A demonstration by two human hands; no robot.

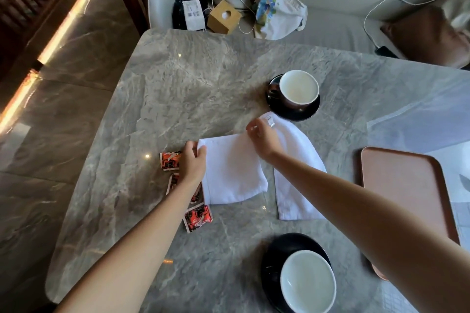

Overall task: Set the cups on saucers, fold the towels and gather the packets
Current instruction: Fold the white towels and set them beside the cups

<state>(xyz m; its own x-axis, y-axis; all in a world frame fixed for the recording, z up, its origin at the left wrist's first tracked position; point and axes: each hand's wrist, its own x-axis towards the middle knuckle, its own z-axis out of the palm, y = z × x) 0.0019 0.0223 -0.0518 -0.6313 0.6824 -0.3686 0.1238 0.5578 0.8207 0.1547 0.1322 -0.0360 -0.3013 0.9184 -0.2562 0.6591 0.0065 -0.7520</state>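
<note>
A white towel (232, 170) lies folded over on the grey marble table (178, 89). My left hand (194, 162) pinches its far left corner and my right hand (262, 138) pinches its far right corner. A second white towel (295, 185) lies to the right, partly under my right arm. Several red and black packets lie at the left: one (169, 160) beside my left hand, one (197, 218) near the towel's front edge, others partly hidden by my wrist. A far cup (298, 90) stands on a black saucer (309, 113). A near cup (307, 282) stands on another black saucer (273, 259).
A copper-coloured tray (407, 185) lies at the right edge of the table. Beyond the table a sofa holds a dark bag (188, 10), a small cardboard box (223, 16), a white printed bag (278, 10), a cable and brown cushions (427, 33). The floor lies to the left.
</note>
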